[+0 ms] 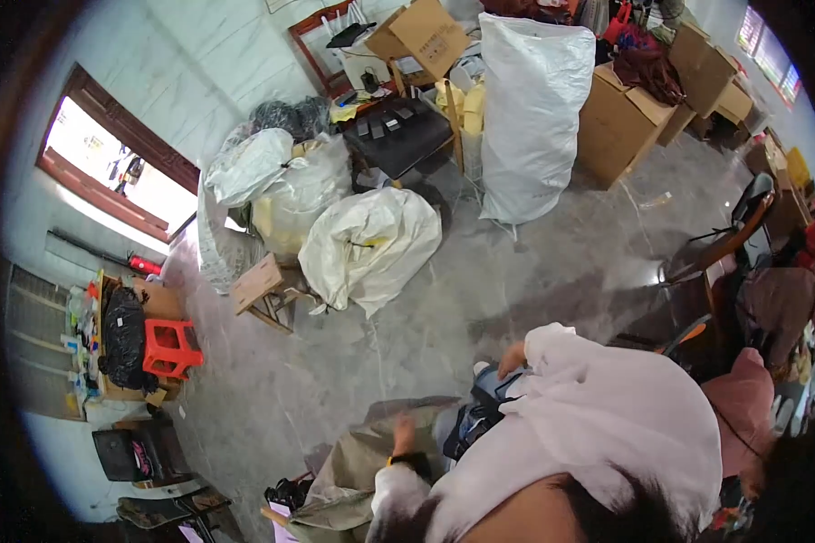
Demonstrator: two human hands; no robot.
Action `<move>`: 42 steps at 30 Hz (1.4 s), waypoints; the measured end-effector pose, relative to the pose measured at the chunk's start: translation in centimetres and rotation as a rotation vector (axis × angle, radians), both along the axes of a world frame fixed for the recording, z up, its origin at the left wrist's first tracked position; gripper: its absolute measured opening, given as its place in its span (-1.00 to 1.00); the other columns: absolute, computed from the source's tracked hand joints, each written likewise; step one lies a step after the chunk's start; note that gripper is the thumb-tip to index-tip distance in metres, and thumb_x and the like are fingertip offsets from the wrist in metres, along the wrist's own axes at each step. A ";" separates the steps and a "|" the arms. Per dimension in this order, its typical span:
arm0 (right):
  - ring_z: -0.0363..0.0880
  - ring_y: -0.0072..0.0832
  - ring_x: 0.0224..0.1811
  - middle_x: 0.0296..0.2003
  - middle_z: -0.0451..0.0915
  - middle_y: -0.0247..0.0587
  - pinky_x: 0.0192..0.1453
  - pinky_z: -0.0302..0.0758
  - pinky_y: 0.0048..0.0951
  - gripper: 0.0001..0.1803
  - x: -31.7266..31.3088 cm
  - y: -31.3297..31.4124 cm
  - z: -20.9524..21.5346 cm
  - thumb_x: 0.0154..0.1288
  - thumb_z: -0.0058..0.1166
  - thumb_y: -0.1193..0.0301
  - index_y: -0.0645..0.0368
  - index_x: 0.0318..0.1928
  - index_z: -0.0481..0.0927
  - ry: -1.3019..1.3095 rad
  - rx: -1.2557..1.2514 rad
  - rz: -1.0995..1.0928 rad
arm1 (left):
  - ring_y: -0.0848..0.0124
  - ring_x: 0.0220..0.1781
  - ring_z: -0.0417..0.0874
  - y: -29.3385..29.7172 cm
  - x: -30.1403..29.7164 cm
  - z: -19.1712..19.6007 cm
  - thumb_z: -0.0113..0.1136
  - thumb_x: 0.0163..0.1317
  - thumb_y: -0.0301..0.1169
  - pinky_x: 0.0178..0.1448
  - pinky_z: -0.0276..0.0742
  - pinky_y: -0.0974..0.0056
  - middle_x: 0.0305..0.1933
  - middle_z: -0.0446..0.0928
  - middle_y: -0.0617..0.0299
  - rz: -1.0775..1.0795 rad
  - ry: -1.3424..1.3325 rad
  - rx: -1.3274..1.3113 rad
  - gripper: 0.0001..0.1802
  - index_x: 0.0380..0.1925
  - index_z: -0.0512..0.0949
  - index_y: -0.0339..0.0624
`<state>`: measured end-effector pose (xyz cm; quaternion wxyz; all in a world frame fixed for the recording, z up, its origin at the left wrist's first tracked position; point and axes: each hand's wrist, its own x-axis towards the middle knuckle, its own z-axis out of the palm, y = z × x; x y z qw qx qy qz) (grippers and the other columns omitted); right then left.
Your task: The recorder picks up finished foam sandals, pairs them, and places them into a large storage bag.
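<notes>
My left hand (404,436), with a dark band at its wrist, is over a khaki cloth (349,475) at the lower middle. Its fingers look stretched out, and I see nothing in them. To its right, my right hand (512,359) comes out of a white sleeve (598,380). It is close to blue denim (492,385) at my legs, fingers pointing down and apparently empty. Between the hands lies a dark bundle (469,425) whose kind I cannot make out. My own shirt and hanging hair cover much of the lower right.
Stuffed white sacks (371,249) and a small wooden stool (261,285) stand ahead. Behind them are a tall white sack (534,118) and cardboard boxes (620,122). A red plastic stool (172,348) is at left, below a doorway (122,163). Chairs (729,235) stand at right.
</notes>
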<state>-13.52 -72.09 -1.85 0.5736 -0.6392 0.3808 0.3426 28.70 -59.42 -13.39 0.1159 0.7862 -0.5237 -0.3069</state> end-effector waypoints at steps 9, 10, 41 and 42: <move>0.44 -0.46 -0.16 -0.15 0.57 -0.33 -0.05 0.35 -0.40 -0.39 -7.6 -0.4 5.0 0.03 0.07 -0.12 0.07 -0.05 0.58 0.331 0.147 -0.749 | -0.32 0.35 -0.17 -20.9 -20.8 5.8 -0.33 0.27 0.06 0.16 -0.14 -0.53 0.42 -0.14 0.20 -1.563 -0.209 0.593 -0.48 0.24 0.14 0.38; 0.44 -0.46 -0.16 -0.15 0.57 -0.33 -0.05 0.35 -0.40 -0.39 -7.9 -1.4 4.3 0.03 0.07 -0.12 0.07 -0.05 0.58 0.335 0.149 -0.727 | -0.29 0.37 -0.21 -22.2 -19.8 2.6 -0.35 0.26 0.09 0.16 -0.18 -0.53 0.43 -0.14 0.24 -1.662 -0.066 0.577 -0.46 0.25 0.12 0.40; 0.54 -0.05 -0.19 -0.31 0.57 0.17 -0.18 0.43 -0.16 -0.38 -18.3 -70.9 -6.7 -0.11 0.18 -0.01 0.38 -0.28 0.57 -0.087 -0.357 -0.676 | -0.15 0.26 0.22 -58.5 -32.8 5.4 -0.40 0.21 0.21 0.25 0.17 -0.06 0.27 0.13 -0.28 -0.554 0.310 1.118 -0.29 0.29 0.09 0.14; 0.52 -0.02 -0.15 -0.25 0.54 0.23 -0.13 0.43 -0.17 -0.35 -17.4 -73.7 -7.0 -0.07 0.17 0.02 0.43 -0.20 0.52 -0.094 -0.526 -0.848 | -0.15 0.26 0.22 -59.6 -33.0 5.2 -0.39 0.20 0.22 0.25 0.17 -0.06 0.27 0.13 -0.28 -0.542 0.281 1.114 -0.28 0.29 0.08 0.15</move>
